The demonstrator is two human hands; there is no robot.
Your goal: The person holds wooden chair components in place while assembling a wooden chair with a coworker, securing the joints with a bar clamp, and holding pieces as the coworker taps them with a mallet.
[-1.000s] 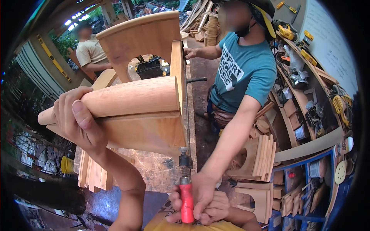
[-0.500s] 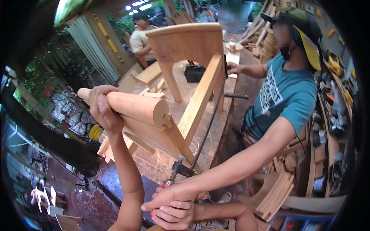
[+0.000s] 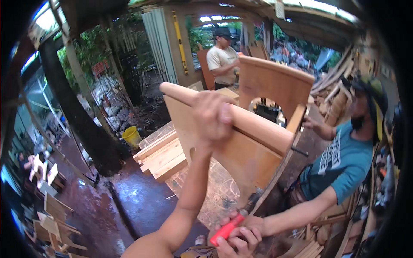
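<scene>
My left hand (image 3: pixel 213 117) is closed over the thick round wooden rail (image 3: pixel 263 129) along the top of a wooden frame, which looks like a chair's. Below the rail is a curved wooden side panel (image 3: pixel 249 157), and a matching panel (image 3: pixel 275 81) stands behind. At the lower edge my right hand (image 3: pixel 241 246) is curled at the red handle (image 3: pixel 227 232) of a bar clamp, whose screw end (image 3: pixel 254 198) meets the near side of the frame. A co-worker's hand (image 3: pixel 253 223) is on the same handle, partly hiding my grip. Their other hand (image 3: pixel 317 127) is near the frame's far end.
The co-worker in a teal shirt (image 3: pixel 344 150) stands close on the right. Another person (image 3: pixel 221 60) is behind the bench. Wooden boards (image 3: pixel 165 157) lie on the bench's left side. A yellow bucket (image 3: pixel 131 136) and a dark post (image 3: pixel 81 107) are farther left.
My view has swung left, so the frame appears farther right and turned. My left hand still grips the rail. Both hands at the clamp have shifted, showing more of the red handle.
</scene>
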